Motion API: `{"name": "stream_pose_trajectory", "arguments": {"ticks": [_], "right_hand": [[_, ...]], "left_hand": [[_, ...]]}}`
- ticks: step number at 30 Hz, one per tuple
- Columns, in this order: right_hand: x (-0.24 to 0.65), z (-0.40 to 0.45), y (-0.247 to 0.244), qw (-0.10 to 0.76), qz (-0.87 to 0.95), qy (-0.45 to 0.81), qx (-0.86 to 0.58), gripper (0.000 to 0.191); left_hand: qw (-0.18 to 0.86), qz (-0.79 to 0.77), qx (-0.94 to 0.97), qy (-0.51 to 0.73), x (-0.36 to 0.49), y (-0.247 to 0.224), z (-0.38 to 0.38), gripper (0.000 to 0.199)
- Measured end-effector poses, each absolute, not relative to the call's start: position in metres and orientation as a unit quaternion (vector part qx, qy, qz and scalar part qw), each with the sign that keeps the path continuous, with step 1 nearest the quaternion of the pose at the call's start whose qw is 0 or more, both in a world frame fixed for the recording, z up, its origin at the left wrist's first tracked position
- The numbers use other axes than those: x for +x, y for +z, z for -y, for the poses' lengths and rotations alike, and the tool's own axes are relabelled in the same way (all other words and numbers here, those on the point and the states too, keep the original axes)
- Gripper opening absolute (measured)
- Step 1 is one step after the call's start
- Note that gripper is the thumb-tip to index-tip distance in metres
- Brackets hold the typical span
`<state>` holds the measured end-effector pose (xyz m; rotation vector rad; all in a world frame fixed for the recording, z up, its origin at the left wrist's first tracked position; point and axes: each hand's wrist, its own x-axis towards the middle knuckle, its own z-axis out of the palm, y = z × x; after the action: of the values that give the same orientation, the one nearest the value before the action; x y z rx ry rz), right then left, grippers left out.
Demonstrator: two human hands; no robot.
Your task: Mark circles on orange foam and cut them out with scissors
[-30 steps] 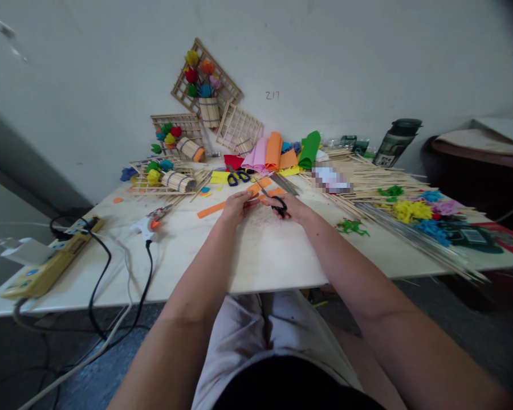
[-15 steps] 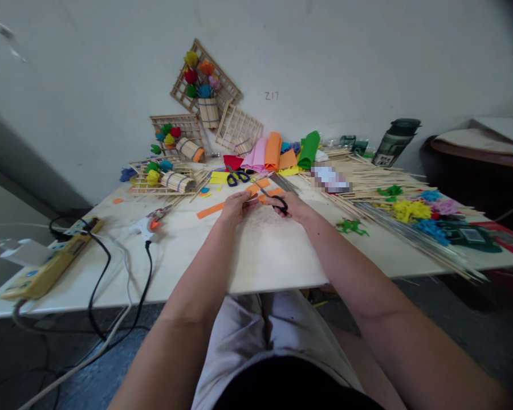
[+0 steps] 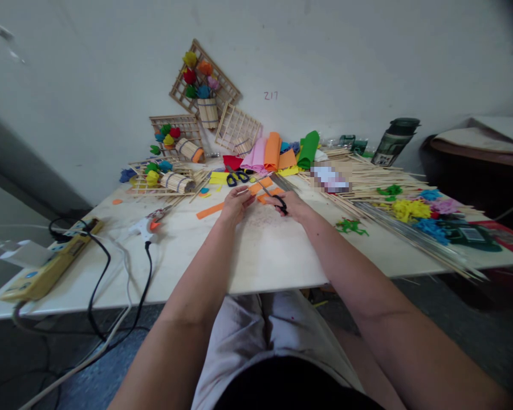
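My right hand (image 3: 291,205) is closed round the handles of dark-handled scissors (image 3: 279,200); their blades point up and left over strips of orange paper. Close by on the left, my left hand (image 3: 238,205) has its fingers bent together on a small orange paper piece (image 3: 251,200), largely hidden by the fingers. One orange strip (image 3: 210,210) lies left of this hand, another orange strip (image 3: 260,185) just beyond both hands. A second pair of scissors (image 3: 237,178) rests farther back.
A white hot glue gun (image 3: 145,229) and a yellow power strip (image 3: 53,259) with cables lie left. Stick lattices with flowers (image 3: 205,85) lean on the wall. Rolled coloured sheets (image 3: 273,151) stand behind; bamboo sticks (image 3: 367,179), coloured bundles (image 3: 410,210) and a bottle (image 3: 395,142) are right.
My left hand's fingers have shifted slightly around the orange piece. The scissors have tilted a little in my right hand; the other things stay put.
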<state>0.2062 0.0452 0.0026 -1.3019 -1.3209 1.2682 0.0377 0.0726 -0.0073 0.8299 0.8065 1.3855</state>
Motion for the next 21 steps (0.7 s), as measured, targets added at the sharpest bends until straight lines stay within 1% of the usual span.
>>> {"name": "stream_pose_trajectory", "arguments": {"ticks": [4,8,14,21], "right_hand": [[0.205,-0.045,0.004,0.442,0.516,0.496,-0.54,0.024],[0.203,-0.041,0.009,0.442,0.508,0.485,-0.558,0.025],[0.202,-0.035,0.014,0.451,0.5,0.502,-0.543,0.023],[0.206,-0.034,0.015,0.43,0.506,0.512,-0.545,0.022]], "left_hand": [[0.665,-0.338,0.387,0.542,0.04,-0.006,-0.071,0.019],[0.69,-0.321,0.368,0.534,0.041,-0.007,-0.071,0.018],[0.681,-0.323,0.364,0.547,0.042,-0.005,-0.07,0.016],[0.669,-0.336,0.37,0.55,0.042,-0.005,-0.071,0.022]]}}
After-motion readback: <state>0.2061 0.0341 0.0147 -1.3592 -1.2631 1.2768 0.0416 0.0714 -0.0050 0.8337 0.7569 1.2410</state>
